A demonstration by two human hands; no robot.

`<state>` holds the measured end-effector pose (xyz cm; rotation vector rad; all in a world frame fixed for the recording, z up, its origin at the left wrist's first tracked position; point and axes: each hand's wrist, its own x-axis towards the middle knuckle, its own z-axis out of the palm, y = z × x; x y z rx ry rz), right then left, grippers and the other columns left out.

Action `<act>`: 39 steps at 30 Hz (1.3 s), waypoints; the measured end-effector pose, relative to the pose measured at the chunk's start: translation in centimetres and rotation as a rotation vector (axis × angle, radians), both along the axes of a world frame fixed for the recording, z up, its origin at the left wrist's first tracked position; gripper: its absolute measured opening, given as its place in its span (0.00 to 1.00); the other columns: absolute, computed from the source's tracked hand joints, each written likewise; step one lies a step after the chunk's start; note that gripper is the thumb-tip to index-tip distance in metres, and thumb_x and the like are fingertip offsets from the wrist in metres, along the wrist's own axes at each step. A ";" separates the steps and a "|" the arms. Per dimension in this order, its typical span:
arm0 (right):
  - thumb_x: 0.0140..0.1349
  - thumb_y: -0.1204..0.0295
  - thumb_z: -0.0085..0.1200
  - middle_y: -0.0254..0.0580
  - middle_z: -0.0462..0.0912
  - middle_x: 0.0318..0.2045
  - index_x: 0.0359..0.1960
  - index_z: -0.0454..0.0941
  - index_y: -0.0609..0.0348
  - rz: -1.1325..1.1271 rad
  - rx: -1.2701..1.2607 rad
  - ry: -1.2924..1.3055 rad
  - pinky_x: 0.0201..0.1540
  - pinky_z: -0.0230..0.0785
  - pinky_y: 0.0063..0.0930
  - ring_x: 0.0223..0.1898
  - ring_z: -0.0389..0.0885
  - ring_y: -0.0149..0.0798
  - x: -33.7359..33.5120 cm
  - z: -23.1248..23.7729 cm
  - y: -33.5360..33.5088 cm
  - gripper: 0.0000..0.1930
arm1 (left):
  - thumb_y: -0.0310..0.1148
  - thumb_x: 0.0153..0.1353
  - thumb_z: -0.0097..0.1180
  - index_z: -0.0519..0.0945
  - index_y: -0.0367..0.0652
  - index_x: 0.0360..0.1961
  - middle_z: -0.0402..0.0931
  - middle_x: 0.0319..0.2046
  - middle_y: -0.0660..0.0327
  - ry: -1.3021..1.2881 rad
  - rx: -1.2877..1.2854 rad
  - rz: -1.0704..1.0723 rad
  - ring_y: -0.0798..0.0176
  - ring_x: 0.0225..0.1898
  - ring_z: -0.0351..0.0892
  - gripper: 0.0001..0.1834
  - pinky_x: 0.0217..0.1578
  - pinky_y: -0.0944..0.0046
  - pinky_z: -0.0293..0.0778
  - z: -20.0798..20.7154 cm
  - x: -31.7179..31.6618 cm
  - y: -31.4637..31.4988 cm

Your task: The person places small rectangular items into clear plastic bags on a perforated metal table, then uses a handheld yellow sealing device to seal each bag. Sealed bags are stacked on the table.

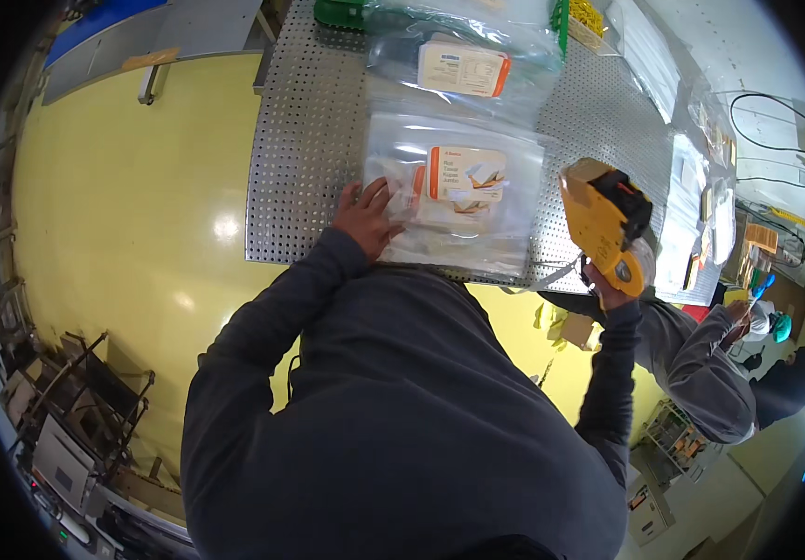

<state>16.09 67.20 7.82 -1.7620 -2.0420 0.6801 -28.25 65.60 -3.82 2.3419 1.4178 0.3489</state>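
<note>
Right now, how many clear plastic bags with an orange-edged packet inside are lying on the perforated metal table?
2. One clear bag lies under the left hand; the other bag lies beyond it, near the table's far edge. More may be stacked underneath.

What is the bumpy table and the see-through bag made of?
The table looks like grey sheet metal: dull shine, rows of punched holes. The bag under the left hand seems thin clear plastic: glossy, wrinkled, with the cards inside showing through.
</note>
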 end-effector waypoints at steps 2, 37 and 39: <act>0.47 0.72 0.66 0.39 0.80 0.35 0.38 0.77 0.59 -0.109 -0.020 0.078 0.44 0.70 0.33 0.40 0.77 0.40 0.0 -0.8 -1.5 0.16 | 0.38 0.50 0.59 0.80 0.57 0.45 0.65 0.54 0.56 0.002 0.015 -0.004 0.51 0.60 0.60 0.18 0.58 0.38 0.50 -0.8 0.1 0.4; 0.50 0.64 0.65 0.42 0.82 0.33 0.40 0.78 0.58 0.285 -0.015 -0.040 0.43 0.72 0.33 0.37 0.80 0.45 -8.0 -1.3 -3.2 0.18 | 0.43 0.51 0.60 0.67 0.52 0.59 0.59 0.61 0.53 -0.231 0.079 0.023 0.51 0.65 0.54 0.32 0.62 0.45 0.49 1.4 0.3 1.7; 0.47 0.66 0.66 0.45 0.82 0.36 0.42 0.78 0.59 0.218 -0.241 -0.057 0.44 0.72 0.34 0.39 0.80 0.46 -6.2 -2.3 -2.5 0.20 | 0.48 0.53 0.58 0.62 0.55 0.64 0.51 0.66 0.52 -0.127 0.005 -0.017 0.49 0.69 0.45 0.37 0.64 0.44 0.43 0.6 -0.4 0.1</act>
